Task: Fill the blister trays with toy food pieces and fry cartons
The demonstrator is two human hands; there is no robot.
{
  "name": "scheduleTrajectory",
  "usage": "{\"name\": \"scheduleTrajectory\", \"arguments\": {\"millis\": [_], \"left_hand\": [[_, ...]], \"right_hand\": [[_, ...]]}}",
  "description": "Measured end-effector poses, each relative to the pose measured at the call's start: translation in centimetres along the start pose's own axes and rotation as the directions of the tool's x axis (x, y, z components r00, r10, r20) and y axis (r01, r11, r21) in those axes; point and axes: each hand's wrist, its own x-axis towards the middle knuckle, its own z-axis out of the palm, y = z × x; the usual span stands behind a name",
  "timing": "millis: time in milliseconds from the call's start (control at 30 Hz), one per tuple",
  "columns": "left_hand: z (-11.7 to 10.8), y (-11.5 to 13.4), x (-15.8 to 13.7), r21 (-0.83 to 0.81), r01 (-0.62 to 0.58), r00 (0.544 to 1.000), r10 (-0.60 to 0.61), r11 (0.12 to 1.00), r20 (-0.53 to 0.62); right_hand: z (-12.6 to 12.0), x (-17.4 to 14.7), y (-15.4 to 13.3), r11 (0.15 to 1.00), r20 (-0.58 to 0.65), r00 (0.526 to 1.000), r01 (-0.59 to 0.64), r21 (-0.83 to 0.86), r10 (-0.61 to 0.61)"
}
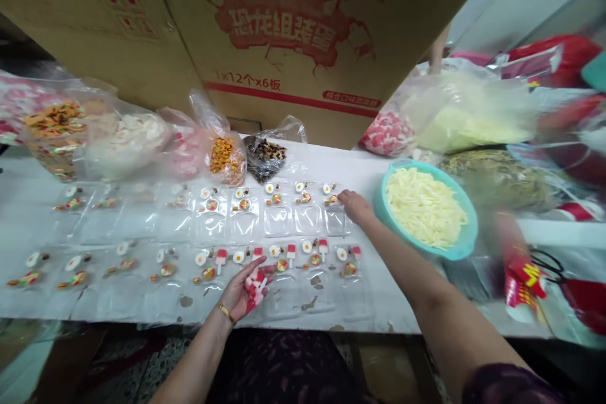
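My left hand [237, 293], palm up with fingers curled, cradles a heap of small red, pink and white popsicle-shaped pieces [256, 288] over the front row of trays. At the right end of the back row, my right hand [356, 207] has its fingertips together at a clear plastic tray [338, 223]; anything pinched there is hidden. Two rows of such trays lie on the white table [331, 161], holding tiny fried-egg, pizza-like and other pieces. Several front-row trays towards the right also hold a red-and-white popsicle piece [323, 247].
A large printed cardboard box [284, 31] stands behind the trays. Along the back are bags of orange pieces [222, 154], dark pieces [267, 158] and red-and-white pieces [388, 132]. A turquoise basin [386, 218] of pale yellow strips stands right. Another person's arm [438, 50] shows behind.
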Motion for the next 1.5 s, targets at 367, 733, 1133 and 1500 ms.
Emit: {"name": "scheduleTrajectory", "arguments": {"millis": [367,733,1133,1500], "left_hand": [[0.6,-0.8,0.4,-0.095,-0.044,0.997,0.038,0.994,-0.061],[5.3,0.3,2.4,-0.214,-0.041,0.992,0.065,0.976,0.108],[8.2,0.9,4.2,-0.326,-0.163,0.986,0.168,0.931,-0.012],[8.5,0.6,4.6,-0.395,-0.201,0.979,0.172,0.897,-0.106]], "right_hand": [[1.5,2.4,4.2,0.998,-0.122,0.992,-0.04,-0.043,0.034],[4.6,0.8,3.5,0.986,-0.049,0.995,-0.079,0.147,0.087],[0.1,-6.5,-12.8,0.575,-0.338,0.894,0.448,0.685,-0.294],[0.7,-8.6,-14.5,0.533,-0.339,0.879,0.474,0.701,-0.336]]}}
